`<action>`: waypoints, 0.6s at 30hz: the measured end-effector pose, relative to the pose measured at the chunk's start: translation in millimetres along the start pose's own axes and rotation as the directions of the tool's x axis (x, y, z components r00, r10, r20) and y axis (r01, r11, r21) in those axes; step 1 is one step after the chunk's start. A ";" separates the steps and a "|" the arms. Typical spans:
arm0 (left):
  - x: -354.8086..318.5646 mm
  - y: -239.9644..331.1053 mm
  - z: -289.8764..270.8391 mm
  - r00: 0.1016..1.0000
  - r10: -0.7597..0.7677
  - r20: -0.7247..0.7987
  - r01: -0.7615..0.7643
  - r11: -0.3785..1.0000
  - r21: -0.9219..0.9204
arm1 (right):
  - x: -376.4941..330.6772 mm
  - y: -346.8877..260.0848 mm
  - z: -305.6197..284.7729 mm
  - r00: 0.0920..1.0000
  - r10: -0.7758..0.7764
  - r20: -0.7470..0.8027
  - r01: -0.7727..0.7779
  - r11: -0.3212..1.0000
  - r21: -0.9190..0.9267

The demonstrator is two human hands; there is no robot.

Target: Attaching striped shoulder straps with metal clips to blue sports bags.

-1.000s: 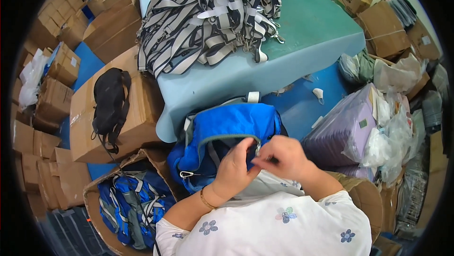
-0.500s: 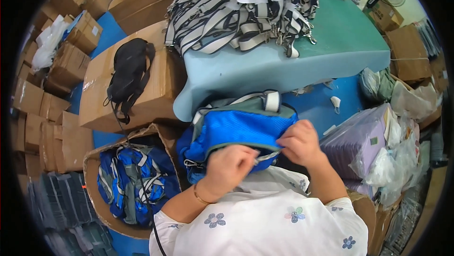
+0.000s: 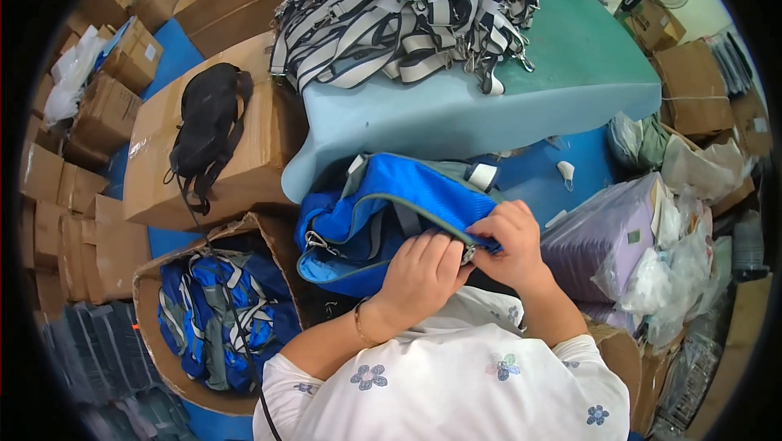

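Note:
A blue bag with grey trim (image 3: 399, 221) rests in front of my body, its mouth gaping toward me and showing a lighter blue lining. Both hands meet at the right end of that opening. My left hand (image 3: 423, 272) is closed on the near rim beside a small metal fitting. My right hand (image 3: 511, 239) pinches the bag's edge at the corner, thumb toward my left fingers. A metal clip (image 3: 316, 239) hangs at the bag's left end, and a white strap loop (image 3: 484, 176) sticks up behind. My fingers hide part of the rim.
Black-and-white straps with metal hooks (image 3: 407, 26) are heaped on the table (image 3: 456, 111) ahead. Left stand a carton (image 3: 269, 131) carrying a black pouch (image 3: 210, 119) and an open box of blue bags (image 3: 147, 311). Plastic-wrapped lilac sheets (image 3: 603, 229) are stacked right. A black cable (image 3: 236, 319) hangs left.
The bag's mouth has swung open toward me, exposing its inside. My left hand has shifted right along the rim to meet my right hand. The view has moved slightly.

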State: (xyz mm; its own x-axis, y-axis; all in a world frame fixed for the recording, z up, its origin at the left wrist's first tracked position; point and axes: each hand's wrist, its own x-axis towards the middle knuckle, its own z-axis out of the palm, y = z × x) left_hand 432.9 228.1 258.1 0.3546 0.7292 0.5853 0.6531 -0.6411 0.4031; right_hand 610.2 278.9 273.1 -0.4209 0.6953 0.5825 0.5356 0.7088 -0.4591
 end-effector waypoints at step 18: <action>1.6 2.1 9.6 0.994 0.090 0.059 -0.105 0.938 0.332 | -4.7 -2.8 8.4 0.999 0.007 0.041 0.000 0.988 -0.157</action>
State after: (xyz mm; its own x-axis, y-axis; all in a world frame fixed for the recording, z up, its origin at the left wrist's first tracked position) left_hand 441.3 230.2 253.1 0.4509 0.6816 0.5763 0.7972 -0.5979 0.0833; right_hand 604.6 274.6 266.0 -0.4467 0.7045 0.5515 0.6439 0.6811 -0.3486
